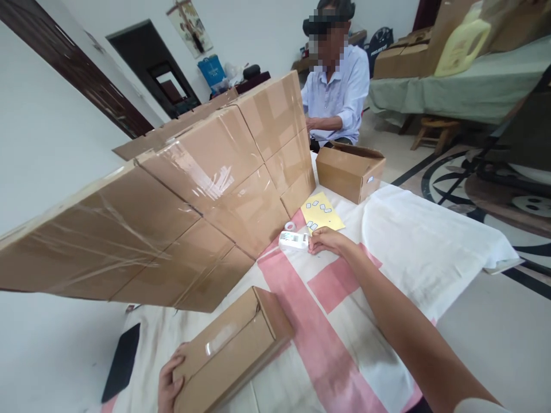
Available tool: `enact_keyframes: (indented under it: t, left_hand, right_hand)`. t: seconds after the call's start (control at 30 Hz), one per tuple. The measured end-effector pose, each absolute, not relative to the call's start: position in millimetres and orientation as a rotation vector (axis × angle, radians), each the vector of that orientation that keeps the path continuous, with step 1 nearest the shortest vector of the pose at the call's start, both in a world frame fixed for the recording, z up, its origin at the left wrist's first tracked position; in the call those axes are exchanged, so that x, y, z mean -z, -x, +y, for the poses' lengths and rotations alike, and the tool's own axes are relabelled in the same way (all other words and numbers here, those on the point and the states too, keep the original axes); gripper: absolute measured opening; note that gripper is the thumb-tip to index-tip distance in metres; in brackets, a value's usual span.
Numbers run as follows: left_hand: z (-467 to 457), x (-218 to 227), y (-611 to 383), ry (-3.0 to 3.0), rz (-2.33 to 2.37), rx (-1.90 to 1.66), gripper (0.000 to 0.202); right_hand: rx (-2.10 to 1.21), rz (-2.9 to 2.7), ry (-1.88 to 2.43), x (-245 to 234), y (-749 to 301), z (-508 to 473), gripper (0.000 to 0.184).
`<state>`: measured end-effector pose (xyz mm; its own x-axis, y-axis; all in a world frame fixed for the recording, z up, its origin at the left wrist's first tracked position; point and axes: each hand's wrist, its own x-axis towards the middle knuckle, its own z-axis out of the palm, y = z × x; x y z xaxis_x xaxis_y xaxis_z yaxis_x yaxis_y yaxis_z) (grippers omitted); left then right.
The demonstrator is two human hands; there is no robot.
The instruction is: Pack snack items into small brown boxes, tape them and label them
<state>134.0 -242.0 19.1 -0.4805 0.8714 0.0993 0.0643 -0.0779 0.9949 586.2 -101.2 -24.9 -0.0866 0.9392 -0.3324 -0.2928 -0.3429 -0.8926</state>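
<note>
At the bottom, my left hand [171, 378] wraps its fingers around the near left end of a closed cardboard box [228, 350] lying on the table. My right hand [325, 240] reaches forward, its fingers pinched together at the right end of a small white device [294, 241] with printing on top. Whether they grip the device or something small at its end is hidden. A small white roll [290, 226] lies just behind the device. Beyond my right hand is a yellow sheet [334, 217] bearing several small white stickers with dark outlines.
A wall of taped cardboard boxes [232, 195] stands across the table on the left. Another cardboard box [344, 175] sits at the far end, near a seated person [350, 86]. A black phone-like slab [121, 362] lies at left on the pink-and-white cloth [286, 287].
</note>
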Motion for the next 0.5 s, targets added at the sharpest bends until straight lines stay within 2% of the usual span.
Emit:
enact_keyframes:
  t: [0.23, 0.37, 0.43, 0.5]
  left_hand:
    - [-239.3, -25.0, -137.9, -1.030, 1.606, -1.647, 0.024]
    - [-241.6, -20.2, -141.2, -0.978, 1.544, -1.720, 0.026]
    - [-242.2, -19.4, -143.4, -0.960, 1.495, -1.748, 0.025]
    - [-240.4, -19.5, -141.8, -0.939, 1.474, -1.750, 0.024]
  right_hand:
    - [-1.426, -0.915, 1.287, 17.2, -581.2, -113.5, 0.037]
    - [-0.876, -1.032, 1.325, 14.8, -574.1, -118.4, 0.024]
    - [-0.634, -1.233, 1.312, 20.5, -565.7, -116.4, 0.052]
    - [-0.602, -1.420, 1.323, 29.1, -556.6, -112.3, 0.075]
